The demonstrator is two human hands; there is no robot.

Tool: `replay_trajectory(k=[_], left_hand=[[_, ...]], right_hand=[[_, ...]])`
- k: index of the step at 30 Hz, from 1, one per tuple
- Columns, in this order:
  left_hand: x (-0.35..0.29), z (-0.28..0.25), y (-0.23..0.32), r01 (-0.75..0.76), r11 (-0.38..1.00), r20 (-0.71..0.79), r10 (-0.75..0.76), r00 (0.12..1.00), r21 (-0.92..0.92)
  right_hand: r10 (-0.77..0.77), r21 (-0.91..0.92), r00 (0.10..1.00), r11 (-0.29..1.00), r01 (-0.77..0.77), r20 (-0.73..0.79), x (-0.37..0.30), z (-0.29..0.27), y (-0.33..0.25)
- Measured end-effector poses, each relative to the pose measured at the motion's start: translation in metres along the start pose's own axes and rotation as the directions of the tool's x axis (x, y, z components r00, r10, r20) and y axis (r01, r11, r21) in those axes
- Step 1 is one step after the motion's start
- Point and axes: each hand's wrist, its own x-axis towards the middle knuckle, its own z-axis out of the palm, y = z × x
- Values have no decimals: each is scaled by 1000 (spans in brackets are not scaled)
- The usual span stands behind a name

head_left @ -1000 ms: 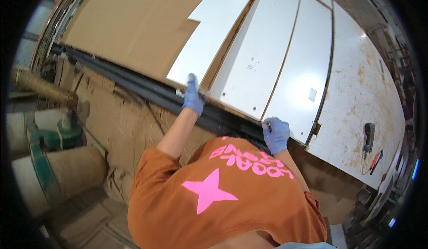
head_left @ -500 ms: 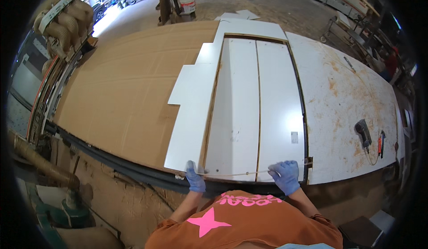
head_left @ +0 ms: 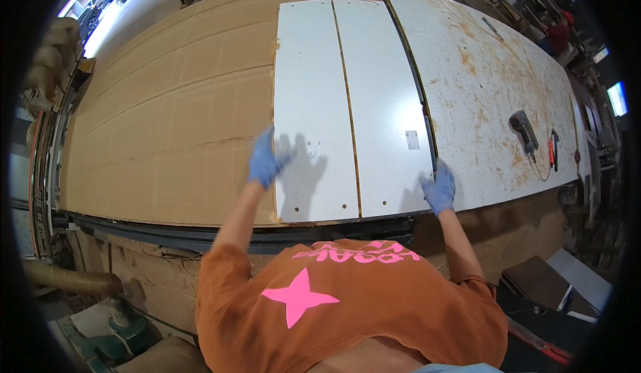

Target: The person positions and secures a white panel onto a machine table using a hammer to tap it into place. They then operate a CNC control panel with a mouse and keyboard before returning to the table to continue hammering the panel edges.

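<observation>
Two long white panels lie side by side with a thin brown gap between them: a left panel (head_left: 314, 113) and a right panel (head_left: 382, 86), the latter bearing a small label. My left hand (head_left: 266, 161), in a blue glove, is over the left panel's left edge with its fingers apart, casting a shadow on the white face. It is empty. Beside the right panel's right edge is my gloved right hand (head_left: 439, 189), fingers spread and nothing in them. Whether its fingertips touch the panel edge I cannot tell.
Brown cardboard sheeting (head_left: 167, 119) stretches out on the left. On the right, a scuffed white board (head_left: 481, 106) carries a dark handheld power tool (head_left: 523, 131) with a cord and a red-and-black hand tool (head_left: 553, 150). Ribbed hoses (head_left: 50, 59) stand at the far left.
The white cut-out sheet with stepped edges that framed the panels is gone from view, with its thin front strip. Both hands have let go and lie farther forward. My view has shifted.
</observation>
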Motion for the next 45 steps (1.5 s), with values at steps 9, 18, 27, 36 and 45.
replay_trajectory(k=[9,18,27,36,45], left_hand=[[-130,56,-55,-487,692,256,416,872,533],[-125,53,-60,-520,651,238,475,847,553],[-140,59,-39,-401,736,134,396,908,545],[-23,227,132,-910,414,480,797,366,7],[25,350,179,-983,-5,706,694,-137,-185]], right_hand=[[231,91,973,969,-231,3,-50,54,18],[268,335,963,908,-253,-1,-45,56,36],[216,255,972,949,-186,-94,-54,65,35],[336,214,941,923,-320,-38,-52,51,33],[503,-8,860,863,-504,81,-43,33,-9]])
